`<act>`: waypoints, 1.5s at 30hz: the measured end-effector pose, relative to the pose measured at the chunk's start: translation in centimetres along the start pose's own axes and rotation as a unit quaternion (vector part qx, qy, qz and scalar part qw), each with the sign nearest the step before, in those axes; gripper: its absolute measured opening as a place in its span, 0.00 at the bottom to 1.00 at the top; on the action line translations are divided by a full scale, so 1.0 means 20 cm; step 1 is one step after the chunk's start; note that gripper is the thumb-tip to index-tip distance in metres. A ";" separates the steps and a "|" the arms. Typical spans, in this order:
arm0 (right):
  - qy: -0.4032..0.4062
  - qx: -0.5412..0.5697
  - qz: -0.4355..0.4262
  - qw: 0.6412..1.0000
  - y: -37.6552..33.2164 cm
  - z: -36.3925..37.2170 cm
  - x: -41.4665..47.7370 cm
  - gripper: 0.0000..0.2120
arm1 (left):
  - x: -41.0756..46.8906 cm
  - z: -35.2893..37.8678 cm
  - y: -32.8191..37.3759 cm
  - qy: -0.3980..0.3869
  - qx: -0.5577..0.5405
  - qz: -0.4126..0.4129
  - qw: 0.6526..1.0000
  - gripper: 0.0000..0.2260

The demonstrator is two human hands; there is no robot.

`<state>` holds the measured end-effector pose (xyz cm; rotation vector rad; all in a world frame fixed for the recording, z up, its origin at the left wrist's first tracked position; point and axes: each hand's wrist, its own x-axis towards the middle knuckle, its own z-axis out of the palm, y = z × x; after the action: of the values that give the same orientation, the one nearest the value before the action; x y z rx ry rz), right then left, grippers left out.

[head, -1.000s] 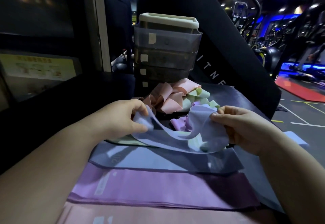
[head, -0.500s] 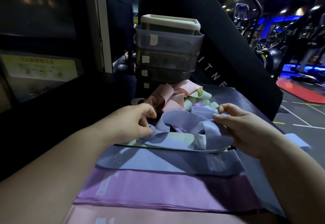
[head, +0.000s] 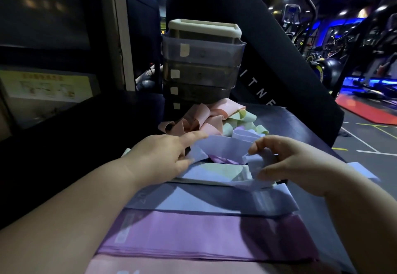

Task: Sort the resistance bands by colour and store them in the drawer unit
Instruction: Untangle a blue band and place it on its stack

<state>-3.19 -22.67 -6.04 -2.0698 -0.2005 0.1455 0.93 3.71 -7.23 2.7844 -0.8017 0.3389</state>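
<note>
Since a flat lavender band (head: 214,200) lies well in front of the drawer unit (head: 202,63), I'd have the left hand (head: 159,155) and right hand (head: 300,166), each pinching an end of the crumpled lavender band (head: 225,147), draw it straight before laying it there. I'd lift clear of the tangled pile (head: 206,119) at the unit's foot.

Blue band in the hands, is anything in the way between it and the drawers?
Yes. A tangled pile of pink and green bands lies between the light blue band and the foot of the drawer unit, and its drawers all look shut.
</note>
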 end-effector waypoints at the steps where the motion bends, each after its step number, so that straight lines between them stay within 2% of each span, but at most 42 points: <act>1: 0.000 0.017 0.004 1.000 0.00 0.00 0.00 0.18 | 0.00 0.00 0.00 -0.001 -0.009 -0.002 1.000 0.26; 4: -0.006 0.050 0.007 0.999 -0.01 -0.01 0.00 0.14 | 0.01 0.00 -0.02 -0.013 -0.025 -0.009 1.000 0.24; 7: -0.018 0.035 0.013 0.999 -0.01 -0.01 -0.01 0.12 | 0.01 0.02 -0.03 -0.012 -0.033 -0.012 0.999 0.21; 10: -0.024 -0.010 0.018 0.999 -0.01 -0.02 -0.02 0.15 | 0.02 0.04 -0.05 -0.016 -0.041 -0.035 0.998 0.25; 12: -0.014 -0.051 0.019 0.998 0.00 -0.02 -0.02 0.23 | 0.02 0.05 -0.05 -0.026 -0.043 -0.049 0.998 0.25; 17: -0.031 -0.042 -0.006 0.999 0.01 -0.03 -0.02 0.30 | 0.01 0.03 -0.04 -0.010 -0.050 -0.037 0.998 0.12; 21: 0.021 -0.055 -0.049 0.997 0.00 -0.03 -0.01 0.26 | 0.00 0.01 -0.06 0.057 -0.117 -0.041 0.991 0.06; 24: 0.073 -0.048 -0.081 0.993 -0.01 -0.05 -0.01 0.25 | 0.02 -0.02 -0.09 0.130 -0.176 -0.046 0.975 0.07; 26: 0.102 -0.002 -0.103 0.989 -0.01 -0.08 -0.02 0.23 | 0.03 -0.05 -0.11 0.173 -0.187 -0.056 0.965 0.07; 29: 0.137 0.042 -0.130 0.981 -0.02 -0.12 -0.04 0.22 | 0.03 -0.09 -0.14 0.208 -0.261 -0.081 0.939 0.05; 31: 0.147 0.076 -0.144 0.976 -0.03 -0.14 -0.06 0.21 | 0.01 -0.13 -0.15 0.187 -0.408 -0.086 0.889 0.01; 33: 0.136 0.135 -0.159 0.968 -0.05 -0.15 -0.08 0.17 | 0.00 -0.16 -0.14 0.163 -0.533 -0.077 0.827 0.04; 36: 0.095 0.242 -0.172 0.950 -0.06 -0.16 -0.09 0.18 | -0.01 -0.18 -0.15 0.169 -0.602 -0.073 0.777 0.08; 39: 0.087 0.283 -0.176 0.939 -0.04 -0.16 -0.08 0.17 | -0.01 -0.19 -0.17 0.154 -0.612 -0.076 0.772 0.06; 41: 0.082 0.250 -0.174 0.949 -0.02 -0.16 -0.06 0.16 | -0.02 -0.19 -0.19 0.137 -0.601 -0.077 0.784 0.06; 45: 0.137 0.179 -0.143 0.964 -0.02 -0.15 -0.05 0.29 | -0.03 -0.22 -0.23 0.137 -0.599 -0.086 0.784 0.07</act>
<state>-3.68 -25.20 -4.25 -1.6587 -0.2785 -0.2632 2.14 9.00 -3.91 1.5227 -0.4145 0.1059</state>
